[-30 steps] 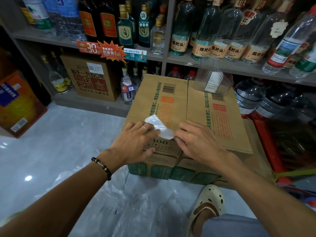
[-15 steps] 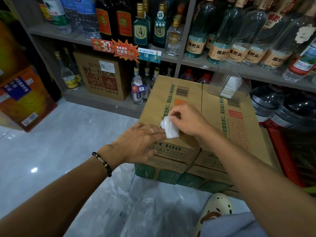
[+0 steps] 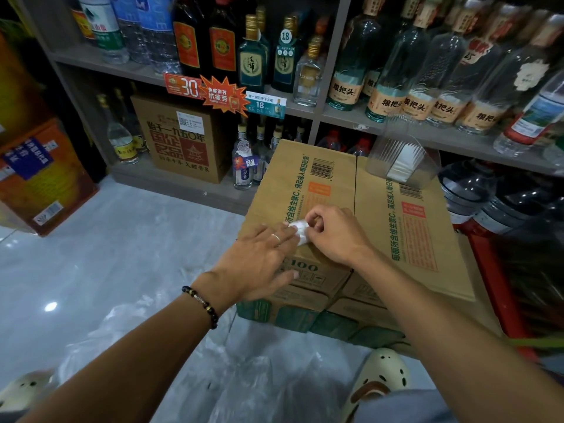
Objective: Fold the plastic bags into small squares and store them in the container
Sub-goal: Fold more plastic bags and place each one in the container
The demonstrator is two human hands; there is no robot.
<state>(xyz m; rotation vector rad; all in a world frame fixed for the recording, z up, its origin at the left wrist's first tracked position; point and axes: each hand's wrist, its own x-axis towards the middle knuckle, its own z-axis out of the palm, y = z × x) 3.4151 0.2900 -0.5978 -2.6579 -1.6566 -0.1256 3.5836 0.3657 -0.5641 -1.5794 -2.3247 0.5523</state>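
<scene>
A small folded white plastic bag (image 3: 299, 229) lies on top of a brown cardboard box (image 3: 329, 184). My left hand (image 3: 262, 264) lies flat on the box, its straight fingertips pressing the bag's left edge. Thumb and fingers of my right hand (image 3: 335, 236) curl round the bag's right side and pinch it. A clear plastic container (image 3: 403, 157) stands at the box's far right, with several folded white bags upright inside it.
More loose clear plastic bags (image 3: 232, 370) lie on the grey floor by my feet. Shelves of glass bottles (image 3: 396, 71) rise behind the box. Large water jugs (image 3: 476, 193) and a red crate stand to the right, another carton (image 3: 183, 138) at the left.
My right hand moved up over the bag and folded it smaller, from a flat strip to a small packet. My left hand stayed pressing its left edge.
</scene>
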